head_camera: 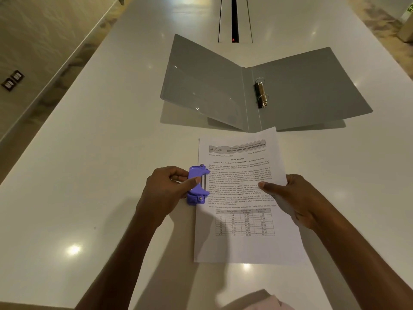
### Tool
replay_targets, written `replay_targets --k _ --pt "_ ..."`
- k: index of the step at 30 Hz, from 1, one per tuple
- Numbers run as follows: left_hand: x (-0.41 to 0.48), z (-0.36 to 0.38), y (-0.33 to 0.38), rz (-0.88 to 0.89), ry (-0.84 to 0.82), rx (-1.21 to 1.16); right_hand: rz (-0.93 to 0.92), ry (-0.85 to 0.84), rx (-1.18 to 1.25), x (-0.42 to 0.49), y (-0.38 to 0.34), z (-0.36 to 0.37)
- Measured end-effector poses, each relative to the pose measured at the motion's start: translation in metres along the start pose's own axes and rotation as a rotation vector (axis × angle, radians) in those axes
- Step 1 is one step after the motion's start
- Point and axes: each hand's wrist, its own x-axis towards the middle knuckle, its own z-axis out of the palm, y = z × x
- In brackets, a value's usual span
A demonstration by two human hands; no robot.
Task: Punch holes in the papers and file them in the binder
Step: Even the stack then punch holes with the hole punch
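A printed white sheet of paper [243, 220] with text and a table lies on the white table [89, 175], just in front of me. A purple hole punch [196, 186] sits over the paper's left edge. My left hand [166, 191] grips the punch, thumb on top of it. My right hand [292, 198] pinches the paper's right edge, thumb lying on the sheet. Beyond the paper a grey ring binder [308, 90] lies open, its metal rings [261, 93] standing closed beside the spine.
A long cable slot [234, 19] with a dark gap runs down the middle of the table behind the binder. The table's left edge drops to a marble floor with two floor sockets [12, 80]. A pale cloth [263, 302] shows at the bottom edge.
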Motion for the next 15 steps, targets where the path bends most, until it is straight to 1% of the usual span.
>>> replay_targets --k 3,7,15 --pt "0.0019 -0.0011 0.0011 -0.014 -0.031 -0.008 -0.001 -0.014 -0.025 0.0015 -0.0014 -0.0017" --pt "0.0008 -0.0013 0.0007 -0.021 -0.027 -0.034 -0.007 -0.036 -0.05 0.003 -0.0049 -0.005" --pt "-0.0012 0.0009 -0.0011 -0.022 -0.003 -0.024 -0.002 -0.034 0.006 0.0043 -0.0077 -0.0051"
